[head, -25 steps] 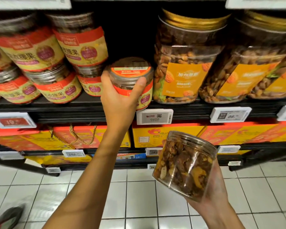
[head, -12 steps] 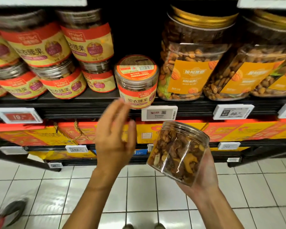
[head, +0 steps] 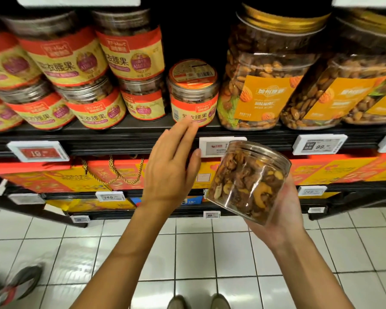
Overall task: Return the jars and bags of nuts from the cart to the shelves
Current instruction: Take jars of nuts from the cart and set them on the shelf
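Left hand (head: 172, 172) has let go, fingers straight and loose, holding nothing. Red-label jar (head: 193, 94) now stands on the shelf (head: 120, 139), just beside the big almond jar (head: 270, 72). Right hand (head: 283, 210) cups the clear nut jar (head: 247, 181), tilted, below the shelf edge. It likely needs turning upright before shelving.

A single head-worn wide-angle view faces forward and down, close to the black metal shelf (head: 125, 139), taking in white tiled floor (head: 194, 253) below.
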Tool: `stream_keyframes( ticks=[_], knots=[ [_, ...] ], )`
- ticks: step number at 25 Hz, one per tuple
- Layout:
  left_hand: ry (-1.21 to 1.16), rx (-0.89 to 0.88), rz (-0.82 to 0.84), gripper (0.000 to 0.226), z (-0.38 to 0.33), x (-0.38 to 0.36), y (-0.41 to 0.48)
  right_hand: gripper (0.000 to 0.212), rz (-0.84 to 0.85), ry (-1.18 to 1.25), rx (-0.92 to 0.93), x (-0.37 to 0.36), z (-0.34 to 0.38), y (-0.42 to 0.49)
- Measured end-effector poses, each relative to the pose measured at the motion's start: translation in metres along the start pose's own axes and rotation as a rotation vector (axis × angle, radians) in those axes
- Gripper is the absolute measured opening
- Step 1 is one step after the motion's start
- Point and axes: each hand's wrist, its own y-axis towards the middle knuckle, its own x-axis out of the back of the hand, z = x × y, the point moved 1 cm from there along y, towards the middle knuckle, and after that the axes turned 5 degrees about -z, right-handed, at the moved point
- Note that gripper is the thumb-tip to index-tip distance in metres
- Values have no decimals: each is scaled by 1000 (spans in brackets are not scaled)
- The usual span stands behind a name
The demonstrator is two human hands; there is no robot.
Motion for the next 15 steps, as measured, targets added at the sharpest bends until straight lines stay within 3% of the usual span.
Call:
stream_keyframes(
  ticks=[2, 4, 5, 8, 12, 15],
  knots=[
    [-349, 389, -100, 27, -4, 18, -7, 66, -36, -83, 2, -11, 5, -2],
    [-783, 826, -78, 27, -16, 37, -12, 68, -67, -151, 15, -26, 9, -2],
    [-872, 914, -20, 30, -22, 45, -13, 68, -76, -196, 37, -36, 10, -1],
    [-895, 840, 190, 48, -37, 54, -6, 64, -53, -397, 194, -66, 9, -6],
    [-976, 796, 23, 46, -37, 54, 14, 82, 283, -479, 294, -77, 9, -17],
    [-1236, 963, 44, 54, -23, 57, 17, 78, 244, -440, 296, -69, 12, -23]
  ],
)
